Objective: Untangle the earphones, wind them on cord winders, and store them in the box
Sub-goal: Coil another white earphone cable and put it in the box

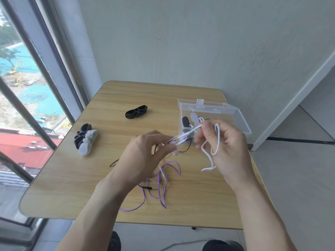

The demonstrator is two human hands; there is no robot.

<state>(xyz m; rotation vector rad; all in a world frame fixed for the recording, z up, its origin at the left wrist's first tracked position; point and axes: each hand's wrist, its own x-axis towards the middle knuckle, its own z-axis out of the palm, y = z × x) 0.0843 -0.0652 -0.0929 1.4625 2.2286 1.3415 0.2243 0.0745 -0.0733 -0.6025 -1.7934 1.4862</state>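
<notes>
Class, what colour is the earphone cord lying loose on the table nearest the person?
Purple cord, shown best (and only) in the head view.

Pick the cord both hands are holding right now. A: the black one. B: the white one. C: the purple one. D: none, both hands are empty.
B: the left hand and right hand both pinch the white cord above the table, while the purple cord lies loose on the wood.
</notes>
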